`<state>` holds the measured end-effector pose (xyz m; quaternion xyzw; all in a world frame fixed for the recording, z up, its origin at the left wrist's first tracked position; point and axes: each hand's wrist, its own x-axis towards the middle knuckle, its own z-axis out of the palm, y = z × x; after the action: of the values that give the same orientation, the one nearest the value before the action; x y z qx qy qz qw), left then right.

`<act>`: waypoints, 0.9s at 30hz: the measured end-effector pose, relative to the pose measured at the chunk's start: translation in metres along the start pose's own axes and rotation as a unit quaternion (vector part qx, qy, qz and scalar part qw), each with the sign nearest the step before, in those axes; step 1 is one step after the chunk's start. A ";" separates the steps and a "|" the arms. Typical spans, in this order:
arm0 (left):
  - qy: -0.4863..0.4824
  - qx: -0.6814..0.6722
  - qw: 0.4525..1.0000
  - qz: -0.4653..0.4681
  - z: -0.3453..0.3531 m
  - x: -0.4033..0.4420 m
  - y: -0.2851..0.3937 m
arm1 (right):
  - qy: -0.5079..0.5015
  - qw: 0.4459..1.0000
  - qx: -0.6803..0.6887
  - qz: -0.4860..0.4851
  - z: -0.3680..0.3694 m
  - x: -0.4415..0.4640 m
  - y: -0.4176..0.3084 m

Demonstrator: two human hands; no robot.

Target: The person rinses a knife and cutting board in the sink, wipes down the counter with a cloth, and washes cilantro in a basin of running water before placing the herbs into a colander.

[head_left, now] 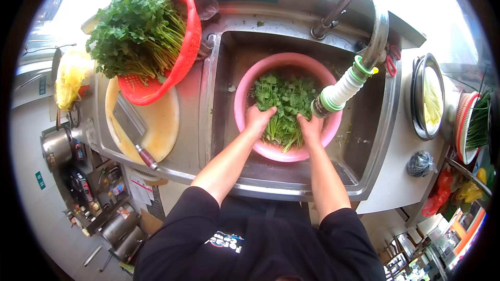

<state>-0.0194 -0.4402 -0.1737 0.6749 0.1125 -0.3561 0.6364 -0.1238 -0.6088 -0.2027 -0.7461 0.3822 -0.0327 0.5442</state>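
A pink basin (244,91) stands in the metal sink, with a bunch of leafy green cilantro (284,99) in it, stems towards me. My left hand (259,118) grips the bunch from its left side, thumb on top and fingers hidden under the leaves. On the other side my right hand (311,126) holds it the same way, partly below the faucet's end. The white and green faucet nozzle (341,91) hangs over the basin's right part, close to my right hand.
A red basket (192,36) heaped with similar greens (138,26) rests at the left, over a round cutting board (164,135). A cleaver (136,130) lies on that board. Red scissors (392,61) are by the sink's right edge. Farther right is a bowl holding cabbage (432,96).
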 end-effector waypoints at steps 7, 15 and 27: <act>-0.083 0.062 0.992 -0.076 0.006 0.014 -0.009 | -0.067 0.995 -0.002 0.072 0.004 -0.006 -0.031; -0.096 -0.077 0.992 -0.005 -0.001 0.010 0.006 | -0.051 0.984 0.108 0.135 0.003 -0.007 -0.015; -0.111 -0.202 0.957 -0.176 0.016 -0.027 0.036 | -0.038 0.996 0.023 -0.074 0.037 -0.041 -0.046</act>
<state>-0.0226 -0.4533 -0.1280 0.4583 0.2275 -0.5049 0.6952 -0.1108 -0.5491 -0.1646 -0.7604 0.3046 -0.0532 0.5711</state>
